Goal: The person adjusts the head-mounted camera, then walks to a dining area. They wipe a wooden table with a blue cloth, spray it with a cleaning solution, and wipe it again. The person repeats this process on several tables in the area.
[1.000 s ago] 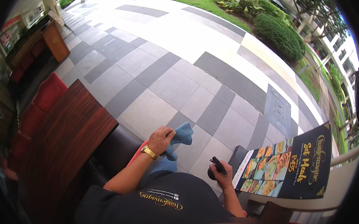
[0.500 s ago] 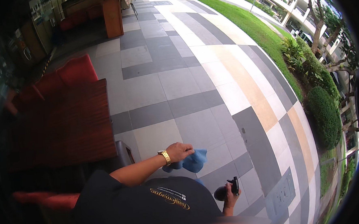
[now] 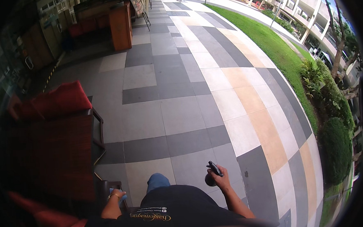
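Low on the left, my left hand (image 3: 117, 193) is closed on a blue cloth (image 3: 123, 196), most of it hidden by the fingers. A dark chair arm (image 3: 107, 185) lies right by that hand; whether cloth and chair touch, I cannot tell. My right hand (image 3: 222, 178) grips a dark spray bottle (image 3: 210, 180) by its neck, with the black trigger head (image 3: 213, 168) showing above the fingers. That bottle is held out over the paving, to the right of my body. Left of the chair arm is a dark reddish wooden table (image 3: 54, 153).
Red padded seats stand beyond the table (image 3: 57, 101) and at its near side (image 3: 43, 213). Farther off are a wooden counter (image 3: 120, 26) and a stand with a board (image 3: 137, 5). Patterned paving (image 3: 185, 113) runs ahead, bordered on the right by grass (image 3: 264, 39) and bushes (image 3: 335, 142).
My left hand has swung from in front of my body down to the left, beside the chair, still with the cloth. My right hand and the spray bottle have moved up and slightly left.
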Demonstrator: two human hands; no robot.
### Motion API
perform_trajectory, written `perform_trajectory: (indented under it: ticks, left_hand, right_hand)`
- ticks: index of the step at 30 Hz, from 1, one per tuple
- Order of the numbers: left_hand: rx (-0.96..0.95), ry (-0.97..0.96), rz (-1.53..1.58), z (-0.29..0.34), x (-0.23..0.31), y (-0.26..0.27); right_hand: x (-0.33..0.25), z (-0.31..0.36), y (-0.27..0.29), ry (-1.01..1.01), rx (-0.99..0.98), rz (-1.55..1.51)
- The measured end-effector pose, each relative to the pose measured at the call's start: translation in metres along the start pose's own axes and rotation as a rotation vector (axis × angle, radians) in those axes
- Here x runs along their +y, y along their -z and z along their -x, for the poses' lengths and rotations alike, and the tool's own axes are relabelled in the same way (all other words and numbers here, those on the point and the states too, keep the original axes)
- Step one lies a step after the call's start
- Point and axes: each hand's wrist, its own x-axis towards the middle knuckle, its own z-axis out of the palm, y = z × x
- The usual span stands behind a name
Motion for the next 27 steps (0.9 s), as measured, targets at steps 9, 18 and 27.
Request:
perform_trajectory:
  ticks: [9,18,27]
  left_hand:
    - [-0.122,0.27,0.052,-0.075,0.076,0.028]
    - [0.268,-0.029,0.362,-0.247,0.353,0.282]
    - [0.32,-0.132,0.413,-0.393,0.501,0.469]
  right_hand:
    - [-0.058,-0.314,-0.115,0.164,-0.302,0.26]
    - [-0.13,-0.535,-0.232,0.202,-0.217,0.169]
    - [-0.197,-0.831,-0.349,0.313,-0.303,0.246]
